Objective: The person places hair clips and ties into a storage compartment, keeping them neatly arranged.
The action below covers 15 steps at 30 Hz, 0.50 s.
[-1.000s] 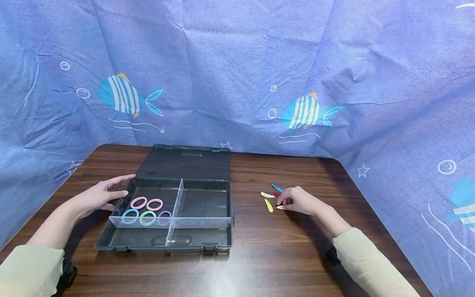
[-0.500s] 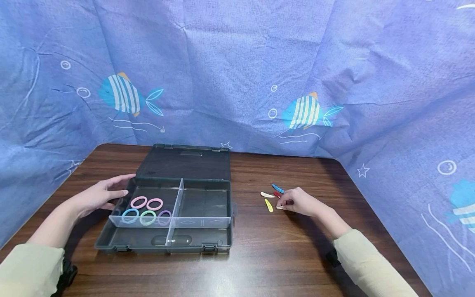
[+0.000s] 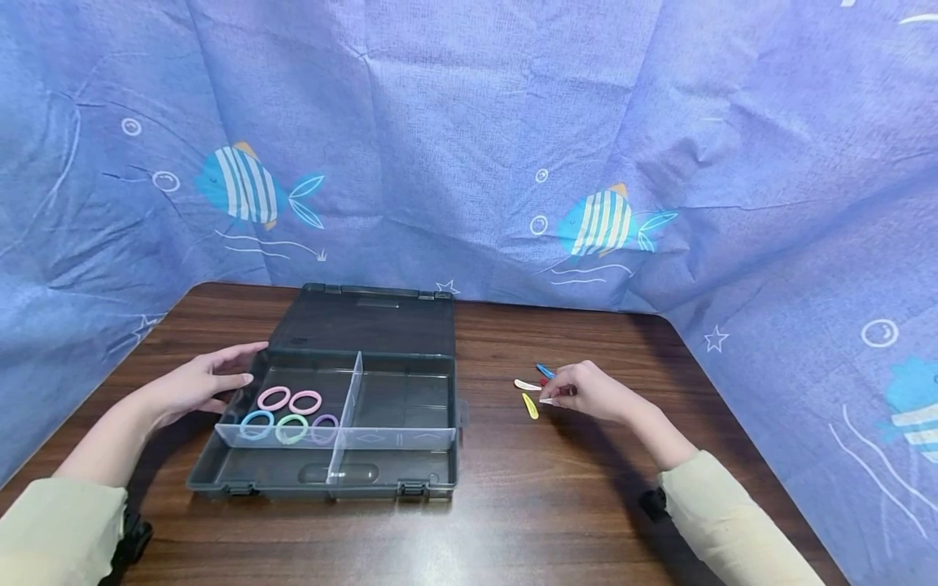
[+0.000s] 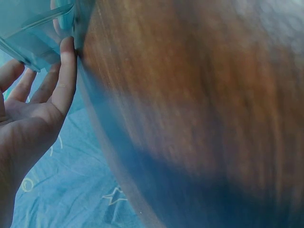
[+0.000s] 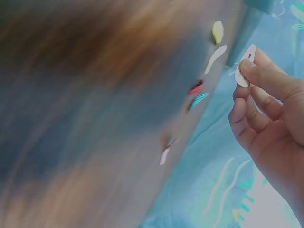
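Note:
My right hand (image 3: pixel 592 393) pinches a white snap hair clip (image 5: pixel 245 66) between thumb and fingertips, a little above the table. Beside it lie a yellow hair clip (image 3: pixel 531 406), a cream hair clip (image 3: pixel 528 385), a blue hair clip (image 3: pixel 545 370) and a red hair clip (image 5: pixel 196 89), partly hidden by the hand in the head view. Another pale clip (image 5: pixel 165 156) shows in the right wrist view. My left hand (image 3: pixel 189 387) touches the left wall of a dark, see-through divided box (image 3: pixel 406 395) with extended fingers. Several hair ties, including a green hair tie (image 3: pixel 292 430), lie in its back left compartment.
The box lid (image 3: pixel 366 321) lies folded back behind the box. Clear dividers (image 3: pixel 399 439) split the inside into compartments. A fish-printed cloth (image 3: pixel 454 122) hangs behind the brown wooden table (image 3: pixel 506 521).
My right hand has lifted the white hair clip from the table and moved slightly up and left with it. The left hand and the box stay in place.

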Available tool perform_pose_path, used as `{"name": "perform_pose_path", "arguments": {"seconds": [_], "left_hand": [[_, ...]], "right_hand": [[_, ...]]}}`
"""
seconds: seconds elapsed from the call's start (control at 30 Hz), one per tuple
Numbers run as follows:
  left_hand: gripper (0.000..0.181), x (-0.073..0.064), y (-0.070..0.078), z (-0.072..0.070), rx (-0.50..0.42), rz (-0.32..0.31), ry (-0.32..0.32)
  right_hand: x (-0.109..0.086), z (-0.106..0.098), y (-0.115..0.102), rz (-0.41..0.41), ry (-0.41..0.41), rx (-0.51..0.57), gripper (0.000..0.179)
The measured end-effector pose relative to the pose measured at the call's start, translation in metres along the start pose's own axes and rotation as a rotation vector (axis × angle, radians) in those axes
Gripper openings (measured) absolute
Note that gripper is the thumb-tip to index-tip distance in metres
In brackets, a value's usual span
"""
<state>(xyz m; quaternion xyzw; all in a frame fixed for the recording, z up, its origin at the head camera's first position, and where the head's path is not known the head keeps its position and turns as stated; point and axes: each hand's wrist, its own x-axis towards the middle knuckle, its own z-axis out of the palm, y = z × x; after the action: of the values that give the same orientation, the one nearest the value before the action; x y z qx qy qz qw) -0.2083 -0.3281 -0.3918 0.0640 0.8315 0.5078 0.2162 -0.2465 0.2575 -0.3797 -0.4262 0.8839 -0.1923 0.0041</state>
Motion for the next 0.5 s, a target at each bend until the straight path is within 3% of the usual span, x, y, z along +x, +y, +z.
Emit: {"name": "perform_pose_path", "arguments": {"seconds": [0.37,0.5], "left_hand": [[0.068,-0.002,0.003,0.001,-0.002,0.002,0.0],[0.068,-0.001,0.002,0.001,-0.002,0.0,0.002]], "right_hand": [[0.024,-0.014,-0.031,-0.083,0.085,0.007,0.016],[0.035,-0.019,-0.045,-0.066,0.094,0.028,0.019]]}}
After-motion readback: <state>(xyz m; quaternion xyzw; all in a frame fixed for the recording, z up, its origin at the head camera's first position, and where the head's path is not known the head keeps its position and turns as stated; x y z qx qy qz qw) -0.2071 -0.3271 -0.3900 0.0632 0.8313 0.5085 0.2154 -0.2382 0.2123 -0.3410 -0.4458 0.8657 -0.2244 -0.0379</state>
